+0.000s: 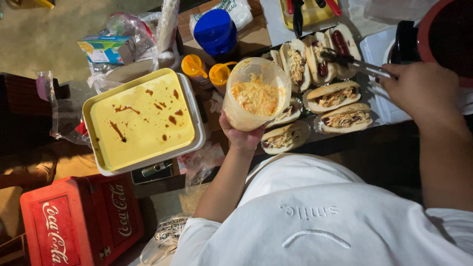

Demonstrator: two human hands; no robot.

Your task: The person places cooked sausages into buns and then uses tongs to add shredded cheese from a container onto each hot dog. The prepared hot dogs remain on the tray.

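While the left hand (240,134) wraps its fingers round the tub (254,93) of slaw from below, the tub sits over the buns (315,93). It looks light, thin and bendy (best held low, not squeezed). The right hand (424,91) is closed on the tongs (357,63), which pinch a slippery sausage (340,42). Its fingers are hidden, and the tabletop is too dark to make out.

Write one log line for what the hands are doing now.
left hand: holds tub of shredded filling | right hand: holds tongs over sausage buns
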